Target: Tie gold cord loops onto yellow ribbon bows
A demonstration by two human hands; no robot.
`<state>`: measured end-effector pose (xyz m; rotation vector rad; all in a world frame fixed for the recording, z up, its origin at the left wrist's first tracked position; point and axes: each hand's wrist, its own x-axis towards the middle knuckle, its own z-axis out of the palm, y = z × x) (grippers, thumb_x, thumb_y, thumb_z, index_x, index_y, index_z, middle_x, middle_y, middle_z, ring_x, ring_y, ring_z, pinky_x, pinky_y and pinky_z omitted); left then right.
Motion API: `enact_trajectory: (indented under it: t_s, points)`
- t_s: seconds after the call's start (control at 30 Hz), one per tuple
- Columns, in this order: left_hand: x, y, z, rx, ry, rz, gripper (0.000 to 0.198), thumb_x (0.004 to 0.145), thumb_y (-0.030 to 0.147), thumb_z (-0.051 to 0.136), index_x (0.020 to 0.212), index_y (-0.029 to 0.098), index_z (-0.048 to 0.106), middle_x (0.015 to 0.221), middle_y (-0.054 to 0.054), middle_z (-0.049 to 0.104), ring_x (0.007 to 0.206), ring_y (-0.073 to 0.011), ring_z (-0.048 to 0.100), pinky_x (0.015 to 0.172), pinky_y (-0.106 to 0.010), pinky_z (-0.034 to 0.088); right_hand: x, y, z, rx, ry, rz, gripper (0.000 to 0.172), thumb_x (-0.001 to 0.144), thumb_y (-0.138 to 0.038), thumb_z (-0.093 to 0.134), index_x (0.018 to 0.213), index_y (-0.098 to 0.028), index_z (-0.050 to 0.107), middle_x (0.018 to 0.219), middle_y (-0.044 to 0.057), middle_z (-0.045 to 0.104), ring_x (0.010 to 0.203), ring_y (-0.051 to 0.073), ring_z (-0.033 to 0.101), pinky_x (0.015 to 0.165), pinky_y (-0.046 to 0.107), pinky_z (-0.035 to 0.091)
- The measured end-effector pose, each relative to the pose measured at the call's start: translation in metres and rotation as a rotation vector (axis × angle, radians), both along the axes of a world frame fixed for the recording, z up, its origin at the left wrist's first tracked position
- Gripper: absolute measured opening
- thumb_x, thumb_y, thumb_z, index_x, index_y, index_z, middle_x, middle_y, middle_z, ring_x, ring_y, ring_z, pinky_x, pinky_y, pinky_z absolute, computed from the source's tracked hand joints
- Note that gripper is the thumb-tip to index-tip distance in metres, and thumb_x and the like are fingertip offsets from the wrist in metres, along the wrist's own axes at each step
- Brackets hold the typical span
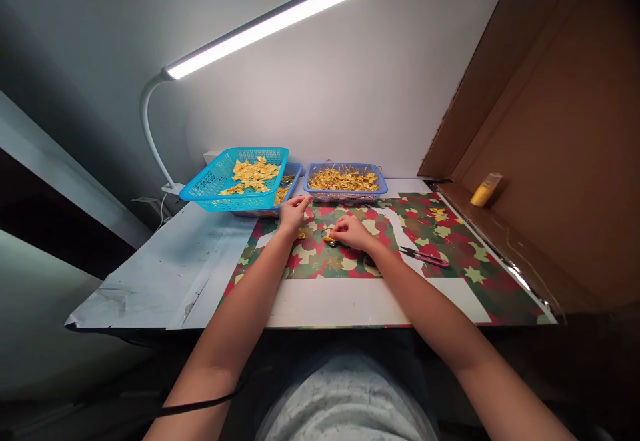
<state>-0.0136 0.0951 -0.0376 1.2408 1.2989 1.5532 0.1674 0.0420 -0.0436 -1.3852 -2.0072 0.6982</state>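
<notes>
My left hand (293,214) reaches forward over the patterned table cover, fingers loosely curled, close to a small gold piece (301,234) lying under it and near the edge of the turquoise basket (210,188). My right hand (353,232) rests on the cover with fingers pinched on a small gold bow piece (329,240). The turquoise basket holds several gold fabric pieces (253,174). A blue basket (345,194) behind my right hand holds gold strings (344,178).
Red-handled thread snips (424,256) lie right of my right hand. A few gold pieces (439,213) sit at the far right of the red and green star-patterned cover (450,241). A yellow spool (486,189) stands on the brown cardboard ledge. A lit desk lamp (270,24) arches overhead.
</notes>
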Motion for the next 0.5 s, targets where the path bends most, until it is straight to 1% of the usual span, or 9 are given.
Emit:
enact_trajectory:
  t_s: [0.23, 0.4, 0.5]
  points:
    - [0.004, 0.003, 0.004, -0.013, -0.040, -0.016, 0.036, 0.064, 0.048, 0.076, 0.074, 0.014, 0.074, 0.072, -0.005, 0.071, 0.067, -0.0146, 0.059, 0.059, -0.023, 0.044, -0.001, -0.001, 0.002, -0.021, -0.008, -0.009, 0.015, 0.075, -0.021, 0.066, 0.062, -0.020, 0.075, 0.091, 0.006, 0.065, 0.101, 0.025, 0.054, 0.089, 0.035, 0.042]
    - [0.009, 0.005, 0.007, -0.023, -0.070, -0.037, 0.043, 0.061, 0.052, 0.077, 0.074, 0.012, 0.072, 0.069, -0.006, 0.070, 0.063, -0.0144, 0.060, 0.055, -0.023, 0.044, -0.001, -0.001, 0.002, -0.028, -0.006, 0.009, 0.016, 0.075, -0.020, 0.064, 0.063, -0.020, 0.075, 0.089, 0.005, 0.064, 0.099, 0.023, 0.054, 0.091, 0.035, 0.041]
    - [0.011, 0.005, 0.010, -0.017, -0.091, -0.035, 0.043, 0.060, 0.052, 0.078, 0.074, 0.012, 0.071, 0.068, -0.006, 0.069, 0.061, -0.0134, 0.060, 0.053, -0.022, 0.044, 0.000, -0.001, 0.002, -0.032, -0.001, 0.019, 0.016, 0.075, -0.019, 0.064, 0.063, -0.019, 0.075, 0.087, 0.005, 0.064, 0.100, 0.022, 0.053, 0.093, 0.034, 0.039]
